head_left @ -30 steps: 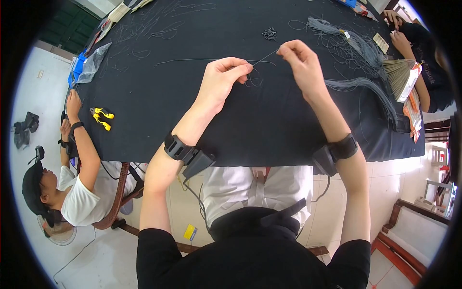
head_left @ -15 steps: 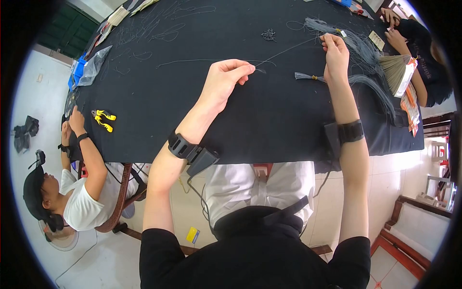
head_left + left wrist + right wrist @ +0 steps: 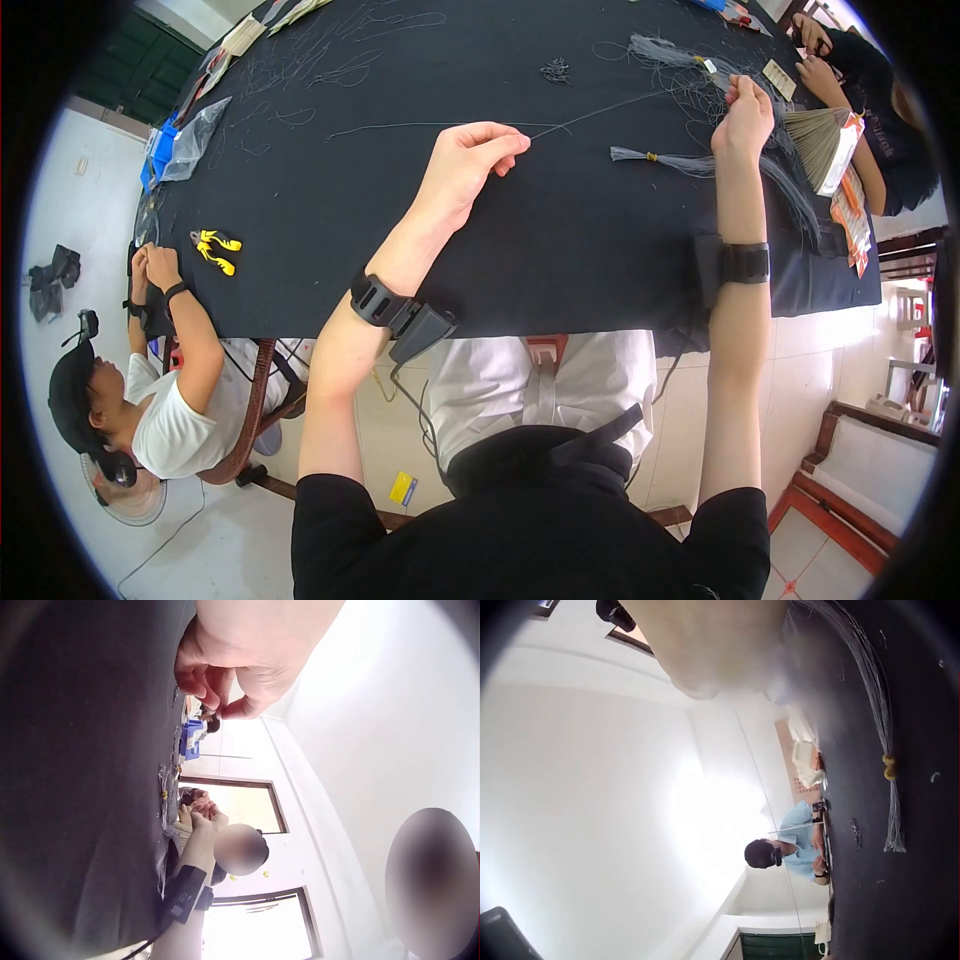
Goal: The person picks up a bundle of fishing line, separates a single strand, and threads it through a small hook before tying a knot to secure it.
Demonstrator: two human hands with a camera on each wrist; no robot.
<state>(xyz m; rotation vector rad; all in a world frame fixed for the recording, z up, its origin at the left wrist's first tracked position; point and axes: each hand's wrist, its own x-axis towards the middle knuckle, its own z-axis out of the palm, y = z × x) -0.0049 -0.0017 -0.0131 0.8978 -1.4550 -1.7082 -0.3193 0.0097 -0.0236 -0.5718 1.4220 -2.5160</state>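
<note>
A thin grey line (image 3: 600, 113) runs taut between my hands over the black table. My left hand (image 3: 468, 168) pinches it between thumb and forefinger, the other fingers curled in. Farther right, my right hand (image 3: 745, 118) is raised with the fingertips pinching the other end. The line also shows as a fine strand (image 3: 751, 742) in the right wrist view, where the hand is blurred. Beneath my left hand another line (image 3: 400, 125) lies across the cloth. Close to the right hand are a bundle of grey strands (image 3: 685, 163) with a yellow tie and a larger tangled bundle (image 3: 668, 52).
Small dark pieces (image 3: 556, 70) lie in a pile at mid-table. Yellow-handled pliers (image 3: 216, 250) lie at left, near a clear plastic bag (image 3: 195, 140). A fanned stack of cards (image 3: 825, 150) stands at right. Other people sit on both sides.
My right hand has moved right and drawn the line out long and straight. A small loop by my left fingertips has disappeared. The left hand has hardly moved.
</note>
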